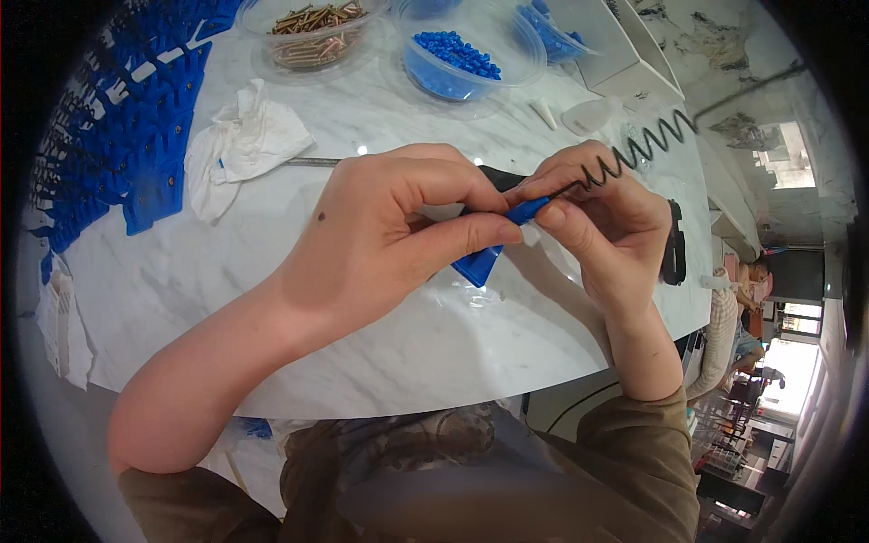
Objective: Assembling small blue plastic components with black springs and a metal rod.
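A small blue plastic piece (478,266), wedge-shaped with a flared lower end, is pinched between the thumb and fingers of my left hand (398,204). My right hand (611,213) grips the narrow upper end with thumb and fingertips. The black coiled cord (625,156) runs from the right fingertips toward the upper right; its exact join with the piece is hidden. Behind both hands lies a black object (501,179), partly covered. A thin metal rod (312,162) sticks out left of my left hand; whether the two are joined is hidden.
Crumpled white tissue (253,136) lies left, beside many stacked blue plastic parts (158,172). Along the back stand a tub of brass-coloured screws (312,56), a tub of small blue pieces (453,63) and a white box (620,45). A black object (674,244) lies by the right edge.
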